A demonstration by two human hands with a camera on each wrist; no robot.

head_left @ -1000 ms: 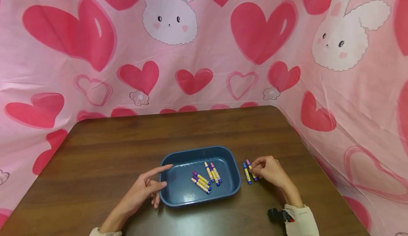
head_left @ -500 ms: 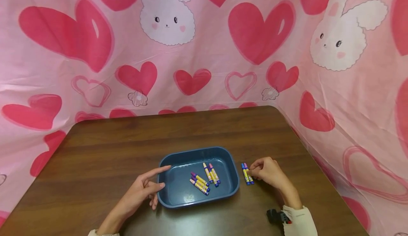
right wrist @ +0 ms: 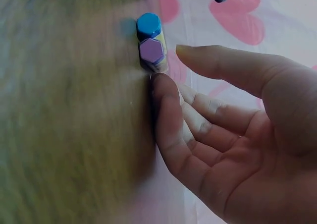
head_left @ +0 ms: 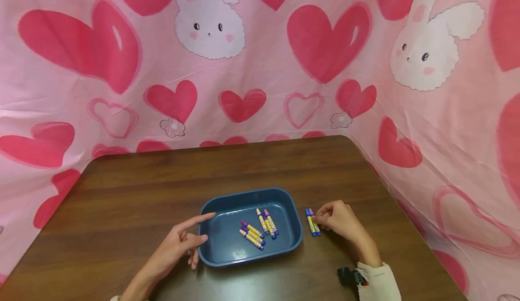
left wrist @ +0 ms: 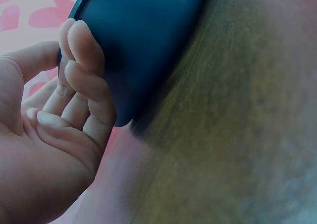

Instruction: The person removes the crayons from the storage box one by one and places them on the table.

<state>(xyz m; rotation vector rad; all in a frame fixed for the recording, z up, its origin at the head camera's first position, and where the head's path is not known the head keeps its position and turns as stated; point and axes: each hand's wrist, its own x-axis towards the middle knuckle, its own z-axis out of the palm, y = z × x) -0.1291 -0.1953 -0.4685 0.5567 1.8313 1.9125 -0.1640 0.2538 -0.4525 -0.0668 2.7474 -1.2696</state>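
On the table, just right of the blue tray (head_left: 227, 261), a blue crayon (head_left: 310, 223) and a pink-purple crayon (head_left: 316, 229) lie side by side. My right hand (head_left: 342, 219) is at the pink-purple crayon. In the right wrist view, the index fingertip (right wrist: 162, 80) is right at that crayon, while the thumb (right wrist: 218, 63) stands apart from it. The left hand (head_left: 177, 243) holds the tray's left end, index finger and thumb over the rim and the other fingers bent against the outer wall. Several crayons (head_left: 252, 233) in yellow wrappers lie inside the tray.
The brown wooden table (head_left: 162, 179) has rounded far corners. Behind it and along the right hangs a pink curtain (head_left: 280, 62) printed with hearts and rabbits. A black wrist camera (head_left: 347, 276) sits by the right cuff, close over the table.
The pink-purple crayon has slid left and nearer, up against the blue crayon, with the right hand following it. My left hand has stayed on the tray. The whole head view has shifted slightly.
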